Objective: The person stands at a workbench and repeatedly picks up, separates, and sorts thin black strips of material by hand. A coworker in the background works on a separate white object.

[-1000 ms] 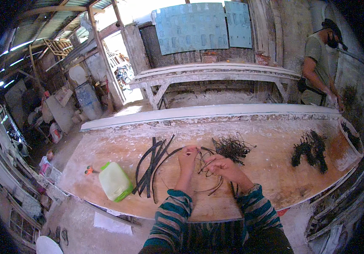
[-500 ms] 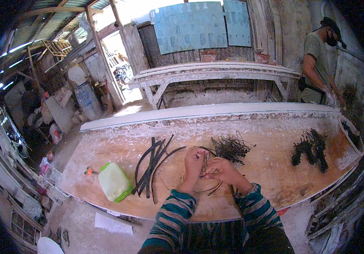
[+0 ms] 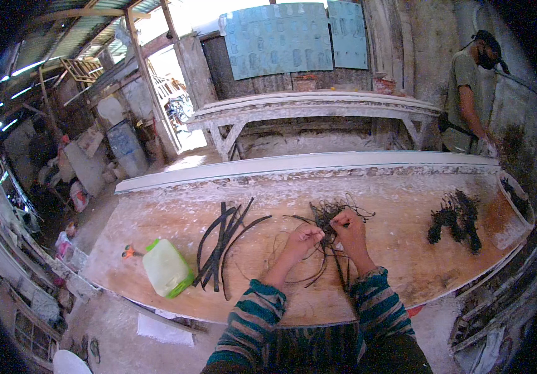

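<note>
My left hand (image 3: 303, 240) is closed in a pinch over the middle of the wooden table. Close beside it on the right, my right hand (image 3: 350, 229) is also closed, its fingertips pinching at the near edge of a pile of dark knotted cords (image 3: 322, 214). A thin dark cord (image 3: 324, 262) hangs from between the two hands and curves down toward the tabletop; the fingers partly hide it. To the left of my left hand lie several flat black strips (image 3: 220, 243), some straight and some curved.
Left on the table (image 3: 399, 274) are a white-and-green plastic container (image 3: 167, 269) and orange-handled scissors (image 3: 130, 252). Black cord bundles (image 3: 457, 219) lie at the right beside a tilted bucket (image 3: 513, 215). A long white board (image 3: 306, 164) borders the far edge. A co-worker (image 3: 471, 93) stands back right.
Both hands have moved to the right and apart a little. My right hand has risen toward the knotted cords, in front of their near part. The co-worker has leaned slightly.
</note>
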`<action>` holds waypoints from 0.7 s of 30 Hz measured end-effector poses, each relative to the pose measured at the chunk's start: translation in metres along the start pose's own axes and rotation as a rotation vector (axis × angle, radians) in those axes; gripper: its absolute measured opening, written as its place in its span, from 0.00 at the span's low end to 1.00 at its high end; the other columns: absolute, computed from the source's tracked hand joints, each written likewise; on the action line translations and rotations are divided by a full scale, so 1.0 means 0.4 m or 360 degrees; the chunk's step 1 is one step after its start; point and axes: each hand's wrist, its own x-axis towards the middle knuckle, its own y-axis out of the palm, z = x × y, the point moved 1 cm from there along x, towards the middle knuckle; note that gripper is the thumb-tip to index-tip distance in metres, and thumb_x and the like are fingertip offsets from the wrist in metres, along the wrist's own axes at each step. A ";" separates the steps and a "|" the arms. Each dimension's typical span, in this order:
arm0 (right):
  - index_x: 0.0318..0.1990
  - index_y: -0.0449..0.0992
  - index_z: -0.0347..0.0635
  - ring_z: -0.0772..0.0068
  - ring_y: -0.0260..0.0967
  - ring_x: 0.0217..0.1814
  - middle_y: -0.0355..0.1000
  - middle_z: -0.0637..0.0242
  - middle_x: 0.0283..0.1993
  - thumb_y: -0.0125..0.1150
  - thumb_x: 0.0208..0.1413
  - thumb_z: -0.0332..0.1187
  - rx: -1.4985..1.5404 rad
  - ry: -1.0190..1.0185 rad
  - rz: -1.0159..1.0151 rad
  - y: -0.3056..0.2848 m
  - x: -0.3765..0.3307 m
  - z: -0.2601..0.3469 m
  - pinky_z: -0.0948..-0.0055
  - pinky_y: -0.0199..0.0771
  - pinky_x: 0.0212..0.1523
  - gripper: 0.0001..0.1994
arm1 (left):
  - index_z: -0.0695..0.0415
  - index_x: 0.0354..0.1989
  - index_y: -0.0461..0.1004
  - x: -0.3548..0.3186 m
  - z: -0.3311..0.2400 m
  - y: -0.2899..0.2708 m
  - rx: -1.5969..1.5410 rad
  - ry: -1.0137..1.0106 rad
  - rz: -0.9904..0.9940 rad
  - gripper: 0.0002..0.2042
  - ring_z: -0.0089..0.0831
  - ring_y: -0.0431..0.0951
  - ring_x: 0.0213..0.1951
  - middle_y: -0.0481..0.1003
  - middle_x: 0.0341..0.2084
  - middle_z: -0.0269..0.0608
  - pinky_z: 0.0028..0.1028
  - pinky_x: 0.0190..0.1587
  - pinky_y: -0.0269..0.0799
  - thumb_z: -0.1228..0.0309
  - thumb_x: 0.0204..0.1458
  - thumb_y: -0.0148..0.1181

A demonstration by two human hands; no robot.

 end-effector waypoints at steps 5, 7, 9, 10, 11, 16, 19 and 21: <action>0.30 0.73 0.41 0.81 0.57 0.25 0.65 0.73 0.23 0.58 0.43 0.22 -0.0222 -0.0089 -0.0117 -0.018 0.024 -0.042 0.80 0.60 0.27 0.05 | 0.58 0.27 0.70 -0.031 -0.035 0.072 0.0082 0.0056 0.0414 0.06 0.26 0.67 0.37 0.67 0.29 0.34 0.24 0.43 0.61 0.69 0.51 0.53; 0.33 0.75 0.42 0.80 0.58 0.25 0.66 0.72 0.23 0.56 0.45 0.22 -0.0236 -0.0337 -0.0145 -0.010 0.027 -0.036 0.79 0.60 0.28 0.07 | 0.59 0.28 0.71 -0.033 -0.020 0.081 0.0161 0.0119 0.0404 0.06 0.26 0.66 0.36 0.66 0.29 0.34 0.24 0.43 0.61 0.70 0.50 0.54; 0.35 0.76 0.43 0.79 0.59 0.25 0.67 0.70 0.24 0.55 0.46 0.22 -0.0256 -0.0467 -0.0140 -0.010 0.029 -0.043 0.79 0.61 0.29 0.08 | 0.60 0.31 0.71 -0.033 -0.028 0.081 0.0210 0.0224 0.0315 0.06 0.25 0.66 0.36 0.64 0.30 0.34 0.24 0.41 0.62 0.70 0.50 0.54; 0.35 0.76 0.43 0.79 0.59 0.26 0.67 0.70 0.24 0.54 0.47 0.22 -0.0269 -0.0478 -0.0117 -0.014 0.031 -0.049 0.80 0.61 0.29 0.08 | 0.60 0.31 0.71 -0.033 -0.030 0.081 0.0208 0.0209 0.0336 0.06 0.25 0.66 0.35 0.64 0.30 0.34 0.24 0.41 0.62 0.70 0.50 0.55; 0.35 0.76 0.42 0.78 0.60 0.26 0.67 0.69 0.24 0.54 0.48 0.23 -0.0282 -0.0489 -0.0091 -0.014 0.033 -0.054 0.80 0.61 0.29 0.08 | 0.60 0.30 0.70 -0.035 -0.046 0.084 0.0207 0.0193 0.0354 0.07 0.25 0.65 0.35 0.64 0.30 0.34 0.24 0.41 0.61 0.69 0.50 0.55; 0.33 0.75 0.39 0.78 0.65 0.30 0.68 0.68 0.25 0.55 0.47 0.24 -0.0189 -0.0342 -0.0123 -0.007 0.029 -0.055 0.79 0.64 0.32 0.06 | 0.57 0.22 0.67 -0.029 -0.032 0.077 0.0046 0.0089 0.0209 0.09 0.25 0.63 0.34 0.64 0.26 0.32 0.25 0.40 0.59 0.67 0.48 0.58; 0.31 0.76 0.40 0.71 0.67 0.34 0.70 0.65 0.27 0.58 0.46 0.28 -0.0116 -0.0247 -0.0157 -0.013 0.030 -0.069 0.73 0.66 0.36 0.05 | 0.57 0.23 0.67 -0.022 -0.050 0.051 0.0080 -0.0058 0.0000 0.08 0.23 0.65 0.31 0.65 0.24 0.31 0.24 0.37 0.62 0.69 0.46 0.59; 0.30 0.75 0.40 0.69 0.68 0.34 0.70 0.65 0.28 0.59 0.45 0.28 -0.0079 -0.0253 -0.0117 -0.023 0.035 -0.078 0.73 0.67 0.37 0.04 | 0.58 0.25 0.68 -0.026 -0.088 0.038 0.0231 -0.0324 -0.0360 0.06 0.22 0.67 0.33 0.66 0.27 0.33 0.22 0.37 0.64 0.72 0.45 0.60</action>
